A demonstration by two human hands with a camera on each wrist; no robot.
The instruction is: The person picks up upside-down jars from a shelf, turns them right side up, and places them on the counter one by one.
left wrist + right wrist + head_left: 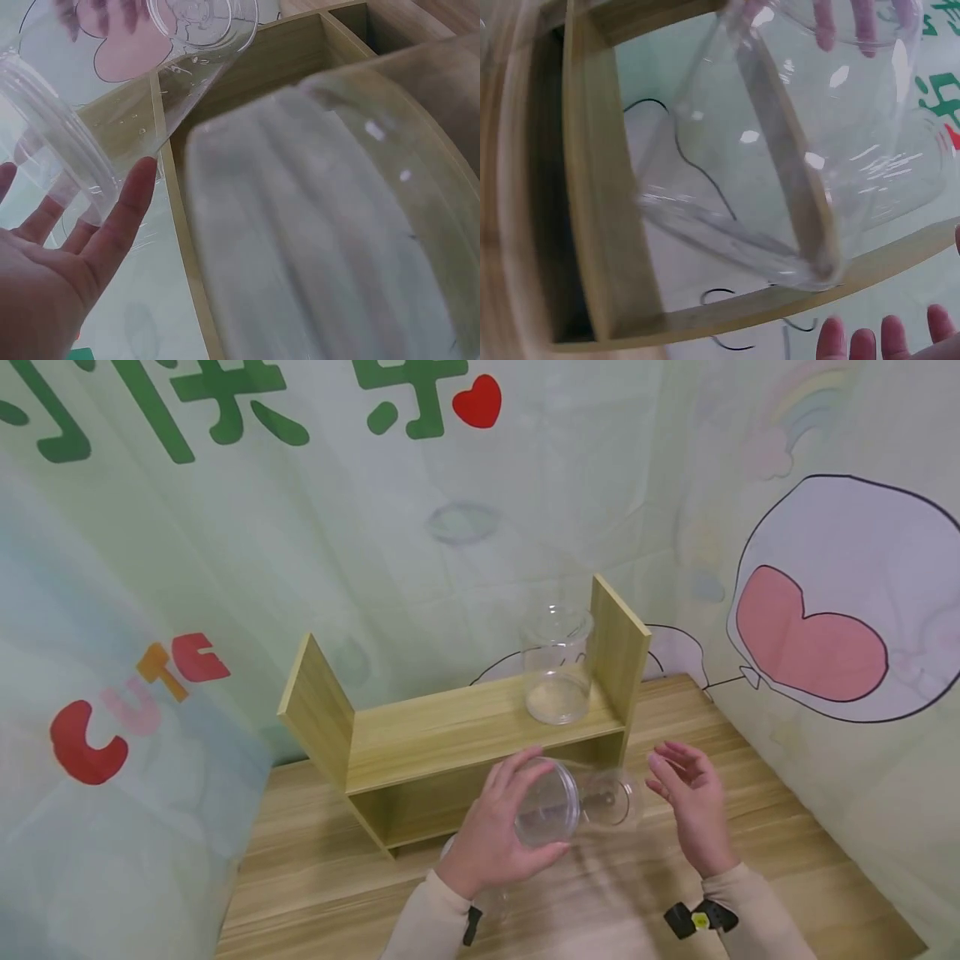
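My left hand [491, 843] grips a clear plastic jar [551, 806] by one end, thumb below and fingers over the top. The jar lies tilted on its side in the air, its other end pointing toward my right hand. In the left wrist view, fingers [135, 191] spread along the rim. My right hand [693, 814] hovers just right of the jar, fingers loosely bent and holding nothing. A second clear jar [557, 697] stands upright on the wooden shelf [435, 722], at its right end. A large clear container [300, 225] shows blurred close to the left wrist camera.
The shelf has upright end panels [618, 652] and a lower compartment, and stands on a wood-grain table [300, 877]. Behind and to the right hangs a printed cloth backdrop [450, 585] with letters and a balloon.
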